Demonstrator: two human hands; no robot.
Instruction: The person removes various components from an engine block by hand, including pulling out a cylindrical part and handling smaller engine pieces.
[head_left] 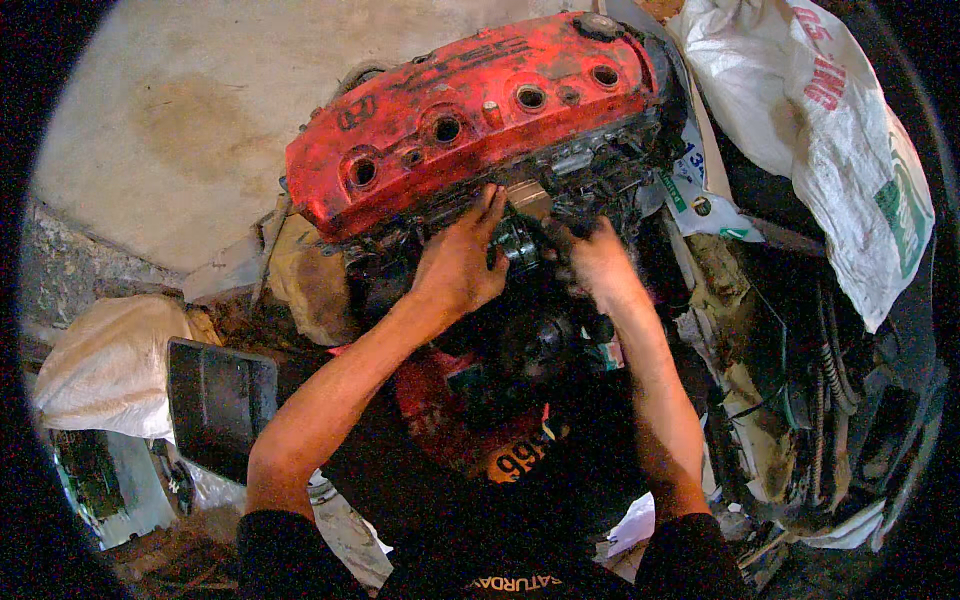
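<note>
Our left hand (462,258) reaches up with its fingers extended and its thumb spread apart, beside a shiny, dark, cylindrical part (519,245). Our right hand (596,258) is blurred, its fingers bent among blackened parts; we cannot tell whether it pinches anything. Just beyond our hands, at the upper middle, lies the grimy engine's red-painted, oblong cover (480,105) with four round holes. A white woven-plastic sack (850,160) with green and red print drapes at our right.

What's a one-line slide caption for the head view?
Head view: left hand and right hand on either side of a dark rounded part beside a scuffed red engine cover.
</note>
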